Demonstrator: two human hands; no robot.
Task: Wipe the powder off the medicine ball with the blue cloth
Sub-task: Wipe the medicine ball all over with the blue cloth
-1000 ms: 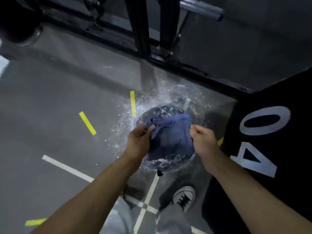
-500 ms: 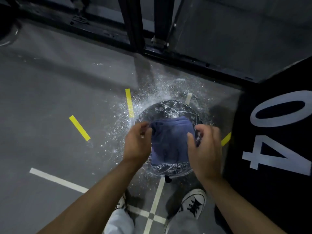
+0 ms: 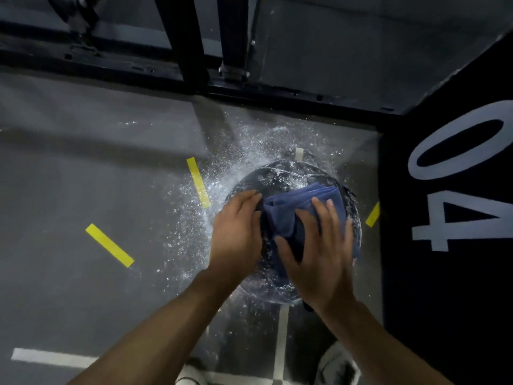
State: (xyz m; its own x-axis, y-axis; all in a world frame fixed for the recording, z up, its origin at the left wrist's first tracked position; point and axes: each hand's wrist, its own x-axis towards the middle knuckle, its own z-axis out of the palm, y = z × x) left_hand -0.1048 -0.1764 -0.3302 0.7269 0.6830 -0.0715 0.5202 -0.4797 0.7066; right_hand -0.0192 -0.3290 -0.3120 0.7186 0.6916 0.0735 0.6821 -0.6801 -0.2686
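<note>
A dark medicine ball (image 3: 280,177) speckled with white powder sits on the grey floor. A folded blue cloth (image 3: 298,207) lies over its top. My left hand (image 3: 236,234) rests on the ball's left side, fingertips touching the cloth's left edge. My right hand (image 3: 319,257) lies flat on the cloth with straight, spread fingers, pressing it against the ball. The ball's near side is hidden behind both hands.
White powder (image 3: 222,173) is scattered on the floor around the ball. Yellow tape strips (image 3: 109,245) and white lines (image 3: 52,357) mark the floor. A black rack frame (image 3: 183,45) stands behind. A black mat with white digits (image 3: 455,207) lies to the right. My shoes (image 3: 337,365) are below.
My right hand moved from the cloth's right edge onto the cloth and flattened out. The cloth bunched toward the ball's upper right. The camera drew closer.
</note>
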